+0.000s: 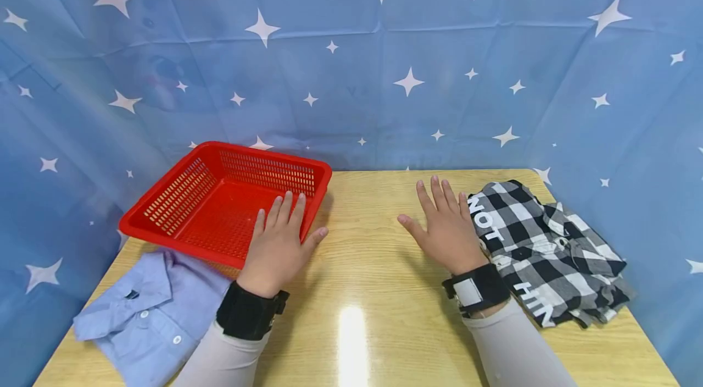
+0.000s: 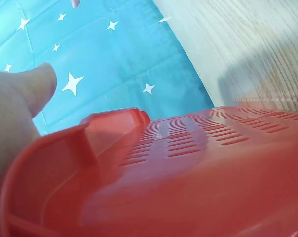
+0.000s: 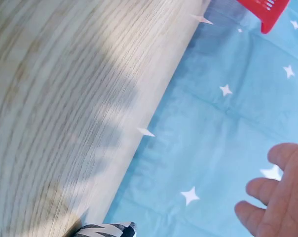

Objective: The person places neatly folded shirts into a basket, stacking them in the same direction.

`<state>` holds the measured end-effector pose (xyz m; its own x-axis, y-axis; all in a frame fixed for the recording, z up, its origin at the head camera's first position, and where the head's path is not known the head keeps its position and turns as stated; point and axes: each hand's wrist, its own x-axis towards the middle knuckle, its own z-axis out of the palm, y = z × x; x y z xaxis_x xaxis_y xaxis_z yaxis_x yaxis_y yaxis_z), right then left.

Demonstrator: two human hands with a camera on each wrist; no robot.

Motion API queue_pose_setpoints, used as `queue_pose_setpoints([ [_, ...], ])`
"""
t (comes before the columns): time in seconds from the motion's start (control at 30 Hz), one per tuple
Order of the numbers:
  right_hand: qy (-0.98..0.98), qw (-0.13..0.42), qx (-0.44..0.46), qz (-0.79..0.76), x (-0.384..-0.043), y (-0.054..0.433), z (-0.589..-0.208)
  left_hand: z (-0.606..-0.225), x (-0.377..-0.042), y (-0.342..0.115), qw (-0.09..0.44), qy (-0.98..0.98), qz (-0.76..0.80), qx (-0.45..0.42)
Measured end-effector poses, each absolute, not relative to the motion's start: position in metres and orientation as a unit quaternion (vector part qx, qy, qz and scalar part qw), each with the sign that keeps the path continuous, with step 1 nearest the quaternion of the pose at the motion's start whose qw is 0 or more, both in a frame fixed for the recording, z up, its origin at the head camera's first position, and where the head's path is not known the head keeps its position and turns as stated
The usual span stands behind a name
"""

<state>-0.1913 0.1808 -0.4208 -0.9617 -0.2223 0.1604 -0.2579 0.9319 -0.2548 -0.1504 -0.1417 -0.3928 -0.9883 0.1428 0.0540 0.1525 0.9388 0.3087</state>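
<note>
My left hand (image 1: 280,246), fingers straight and palm down, overlaps the near right corner of the red plastic basket (image 1: 225,146) in the head view. Close up in the left wrist view, the thumb (image 2: 38,84) shows beside the red basket wall (image 2: 188,173). To the right, my right hand (image 1: 447,231) is spread over the table, its fingers straight and holding nothing. Just beyond it lies a folded black-and-white checked shirt (image 1: 549,253) with white lettering. A folded light blue collared shirt (image 1: 159,307) lies left of my left forearm, in front of the basket.
The wooden table (image 1: 362,265) runs back to a blue curtain (image 1: 351,100) printed with white stars. Both wrists wear black straps. The basket, with slotted walls, stands at the table's back left.
</note>
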Motion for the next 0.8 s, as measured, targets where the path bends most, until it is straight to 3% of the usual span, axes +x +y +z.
queue_pose_setpoints([
  [0.37, -0.979, 0.072, 0.14, 0.13, -0.187, 0.17, -0.422, -0.386, -0.142, -0.146, 0.01, -0.978, -0.188, -0.087],
  [0.8, -0.956, 0.054, 0.263, 0.117, -0.158, 0.081, -0.425, -0.392, -0.109, -0.222, -0.003, -0.97, -0.159, -0.183],
])
